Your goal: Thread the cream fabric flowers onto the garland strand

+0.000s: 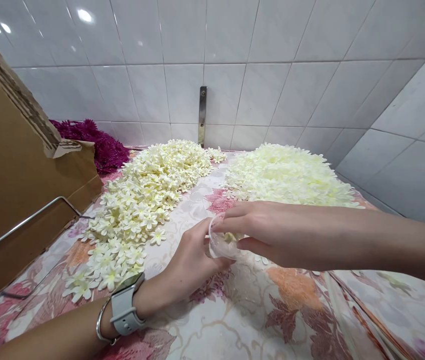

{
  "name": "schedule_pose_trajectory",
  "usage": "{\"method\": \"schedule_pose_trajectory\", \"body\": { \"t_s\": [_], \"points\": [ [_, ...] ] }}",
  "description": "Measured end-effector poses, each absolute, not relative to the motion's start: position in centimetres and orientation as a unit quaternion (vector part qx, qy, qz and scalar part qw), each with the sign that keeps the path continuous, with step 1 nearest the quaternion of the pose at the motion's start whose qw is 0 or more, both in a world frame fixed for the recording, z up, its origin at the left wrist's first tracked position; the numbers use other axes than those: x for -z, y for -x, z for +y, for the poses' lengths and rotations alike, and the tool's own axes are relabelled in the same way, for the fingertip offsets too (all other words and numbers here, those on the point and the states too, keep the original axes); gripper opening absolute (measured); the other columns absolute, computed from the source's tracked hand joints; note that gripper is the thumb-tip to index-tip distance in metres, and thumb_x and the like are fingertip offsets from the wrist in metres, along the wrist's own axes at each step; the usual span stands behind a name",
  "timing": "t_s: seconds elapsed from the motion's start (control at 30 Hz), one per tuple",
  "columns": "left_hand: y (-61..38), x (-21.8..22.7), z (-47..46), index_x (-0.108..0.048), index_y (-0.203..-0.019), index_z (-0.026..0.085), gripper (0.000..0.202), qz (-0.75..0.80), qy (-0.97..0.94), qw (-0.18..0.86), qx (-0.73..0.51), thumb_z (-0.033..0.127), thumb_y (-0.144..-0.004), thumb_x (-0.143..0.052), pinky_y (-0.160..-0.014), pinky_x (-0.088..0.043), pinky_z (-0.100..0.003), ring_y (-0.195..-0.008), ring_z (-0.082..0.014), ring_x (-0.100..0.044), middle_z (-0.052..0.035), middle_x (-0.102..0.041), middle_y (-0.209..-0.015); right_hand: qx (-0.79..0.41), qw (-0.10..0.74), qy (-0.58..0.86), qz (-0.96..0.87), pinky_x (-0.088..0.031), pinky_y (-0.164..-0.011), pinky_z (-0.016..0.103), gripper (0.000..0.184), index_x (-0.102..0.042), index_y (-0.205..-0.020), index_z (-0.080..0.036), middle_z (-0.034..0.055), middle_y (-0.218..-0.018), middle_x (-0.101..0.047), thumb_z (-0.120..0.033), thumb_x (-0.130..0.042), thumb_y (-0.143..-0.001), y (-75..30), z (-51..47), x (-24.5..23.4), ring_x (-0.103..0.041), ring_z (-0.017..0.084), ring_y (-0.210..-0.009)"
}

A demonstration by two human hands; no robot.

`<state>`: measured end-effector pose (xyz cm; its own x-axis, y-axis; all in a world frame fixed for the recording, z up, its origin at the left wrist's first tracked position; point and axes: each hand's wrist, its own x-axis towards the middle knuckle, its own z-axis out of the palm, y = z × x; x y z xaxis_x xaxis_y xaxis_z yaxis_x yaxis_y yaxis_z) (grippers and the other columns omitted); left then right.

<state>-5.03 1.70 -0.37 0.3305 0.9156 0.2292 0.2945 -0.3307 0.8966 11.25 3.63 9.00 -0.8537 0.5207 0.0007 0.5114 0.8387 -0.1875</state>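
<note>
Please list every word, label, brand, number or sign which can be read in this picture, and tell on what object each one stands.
None: no text can be read in this picture.
Watch: its screen is tilted too steeply to read.
Cup: no readable marking on the part that shows.
Box: no print on the side in view.
Cloth: only printed flowers and leaves.

In our grip we have a whitish, see-through round piece (pixel 219 248). Beyond it, leftward, we see cream blossoms (pixel 148 187) with yellow centres; beyond it, rightward, a paler yellow-white petal heap (pixel 283 172); farther left, magenta flowers (pixel 111 151). Beneath our grip, our whitish cloth (pixel 242 312) bears pink, orange and maroon florals.
</note>
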Motion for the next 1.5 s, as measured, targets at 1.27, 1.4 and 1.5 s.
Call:
{"method": "schedule_pose_trajectory", "body": {
  "t_s": [1.27,1.4,1.5],
  "points": [
    [5.3,-0.8,2.7,-0.063,-0.089,0.017,0.028,0.510,-0.661,0.390,-0.389,0.018,-0.063,-0.072,-0.065,-0.048,-0.028,-0.084,-0.0230,-0.064,-0.0020,-0.072,-0.090,-0.008,-0.104,0.250,-0.962,-0.024,-0.047,0.025,0.017,-0.068,-0.065,-0.009,0.0017,-0.063,-0.062,0.001,-0.057,-0.073,-7.2,5.3,-8.8,-0.038,0.007,-0.050],
    [5.3,-0.7,2.8,-0.063,-0.086,0.017,0.026,0.523,-0.659,0.377,-0.387,0.016,-0.061,-0.071,-0.064,-0.047,-0.029,-0.082,-0.0230,-0.064,-0.0009,-0.071,-0.087,0.016,-0.098,0.235,-0.967,-0.023,-0.047,0.026,0.014,-0.069,-0.066,-0.010,0.0012,-0.061,-0.060,0.001,-0.061,-0.070,-7.3,5.5,-8.6,-0.038,0.008,-0.049],
    [5.2,-0.7,2.8,-0.062,-0.086,0.017,0.027,0.527,-0.656,0.378,-0.387,0.017,-0.061,-0.072,-0.063,-0.048,-0.028,-0.079,-0.0218,-0.064,-0.0004,-0.071,-0.085,0.037,-0.087,0.234,-0.968,-0.023,-0.047,0.027,0.010,-0.069,-0.067,-0.010,0.0027,-0.059,-0.059,-0.004,-0.063,-0.072,-7.5,5.9,-8.5,-0.041,0.010,-0.050]
  ]
}}
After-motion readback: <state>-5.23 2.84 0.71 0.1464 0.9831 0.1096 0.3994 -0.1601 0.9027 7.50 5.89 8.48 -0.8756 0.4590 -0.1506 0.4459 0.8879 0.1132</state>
